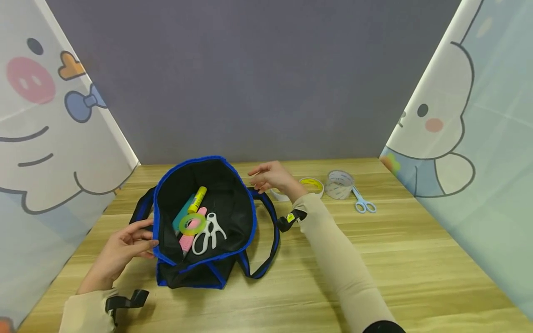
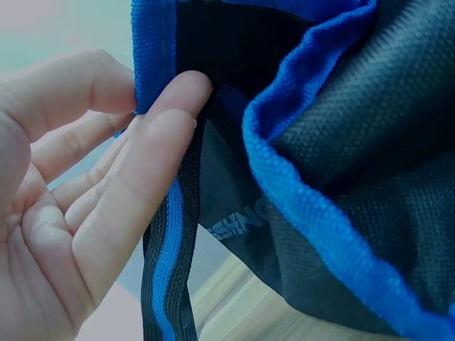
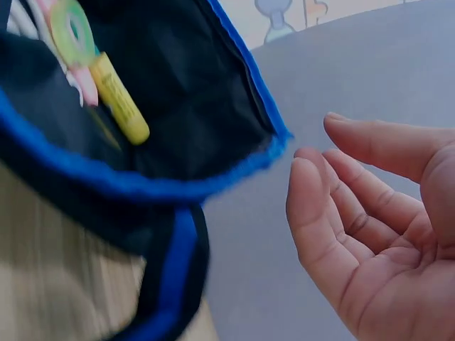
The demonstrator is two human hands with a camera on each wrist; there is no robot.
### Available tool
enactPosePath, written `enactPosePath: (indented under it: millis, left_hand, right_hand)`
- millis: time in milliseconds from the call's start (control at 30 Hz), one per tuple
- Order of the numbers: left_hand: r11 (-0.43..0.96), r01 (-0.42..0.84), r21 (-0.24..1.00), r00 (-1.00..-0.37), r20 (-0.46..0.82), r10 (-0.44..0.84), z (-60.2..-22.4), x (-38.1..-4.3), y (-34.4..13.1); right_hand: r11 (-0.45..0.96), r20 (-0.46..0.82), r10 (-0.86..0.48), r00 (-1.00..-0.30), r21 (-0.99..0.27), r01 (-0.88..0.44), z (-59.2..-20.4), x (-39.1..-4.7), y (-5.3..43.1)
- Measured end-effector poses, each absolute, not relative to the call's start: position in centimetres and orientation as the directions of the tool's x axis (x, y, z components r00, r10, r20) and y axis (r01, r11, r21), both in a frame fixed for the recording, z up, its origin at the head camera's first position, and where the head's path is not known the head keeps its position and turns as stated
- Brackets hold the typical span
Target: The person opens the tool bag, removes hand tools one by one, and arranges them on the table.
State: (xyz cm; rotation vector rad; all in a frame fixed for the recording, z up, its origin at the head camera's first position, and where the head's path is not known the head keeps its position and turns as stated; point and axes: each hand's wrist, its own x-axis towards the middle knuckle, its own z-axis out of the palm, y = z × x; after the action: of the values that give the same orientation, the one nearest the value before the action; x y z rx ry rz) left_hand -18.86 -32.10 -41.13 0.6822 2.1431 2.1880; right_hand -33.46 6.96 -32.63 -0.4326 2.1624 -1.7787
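Bag [image 1: 233,210] on woodgrain table [image 1: 416,268], grey backdrop [image 1: 258,83].

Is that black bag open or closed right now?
Open: the black bag gapes wide, and within its blue rim a yellow tube and white scissors are plainly visible.

In the head view, the right hand [image 1: 274,177] partly hides a white roll [image 1: 280,196]; towards 4 o'clock, the tips of the blue scissors [image 1: 364,205] are lost at the clear roll [image 1: 339,186]. In the right wrist view, white scissors [image 3: 23,20] are cut off at 10 o'clock; the bag strap [image 3: 174,277] blurs at 7 o'clock.
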Motion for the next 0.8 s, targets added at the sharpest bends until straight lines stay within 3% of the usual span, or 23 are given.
enactPosePath:
  millis: [533, 800]
  left_hand:
    - [-0.074, 0.313, 0.947, -0.896, 0.32, 0.307, -41.1, -19.0, -32.1]
    - [-0.074, 0.32, 0.945, -0.894, 0.327, 0.307, -41.2, -19.0, -32.1]
  right_hand:
    - [0.161, -0.159, -0.548, -0.822, -0.983, 0.082, -34.6, -32.7, -0.7]
    - [0.304, -0.277, -0.533, -0.8, -0.944, 0.125, -37.0, -32.3, -2.6]
